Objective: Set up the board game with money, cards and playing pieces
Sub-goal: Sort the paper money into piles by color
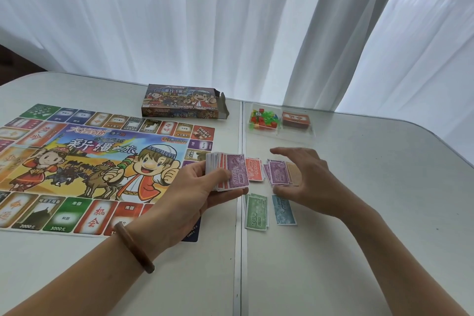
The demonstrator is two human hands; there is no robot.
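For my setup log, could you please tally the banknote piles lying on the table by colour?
Orange pile: 1
Purple pile: 1
Tan pile: 1
Green pile: 1
Blue pile: 1
Total: 5
Excluded: stack in left hand.

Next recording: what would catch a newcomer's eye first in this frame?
The bright cartoon-printed game board fills the left of the white table. At its right edge the left hand grips a thick stack of paper play money topped by a purple 5000 note, while the open right hand hovers over small sorted piles of purple, orange, green and blue notes.
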